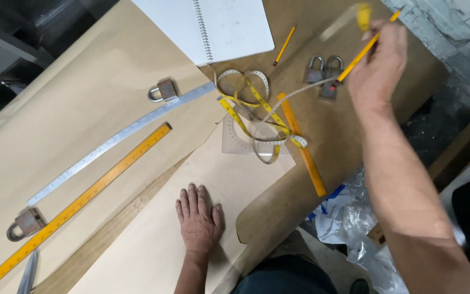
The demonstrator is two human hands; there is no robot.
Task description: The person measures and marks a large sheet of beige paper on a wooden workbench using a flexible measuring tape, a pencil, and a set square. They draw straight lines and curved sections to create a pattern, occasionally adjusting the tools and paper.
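- The pencil is yellow and long, and it sits up high on the right side, above the brown paper, held in my right hand.
- My right hand's fingers are closed around the pencil. A blurry yellow end of the tape measure is up by this hand too, but I cannot tell if the hand holds it.
- My left hand lies flat with its fingers spread on the light paper piece. It holds nothing.
- The tape measure lies in loops on the table, on top of a clear plastic protractor and an orange ruler.
- Two padlocks sit side by side just under my right hand.
- One more padlock rests by the end of the long metal ruler.
- A long yellow ruler lies next to the metal one, and another padlock sits near its lower end.
- A white spiral notebook lies open at the top, with a second small pencil just beside it.
- I see no boxes or bowls here. A crinkly plastic bag sits down by the table's edge, and I cannot tell what is in it.
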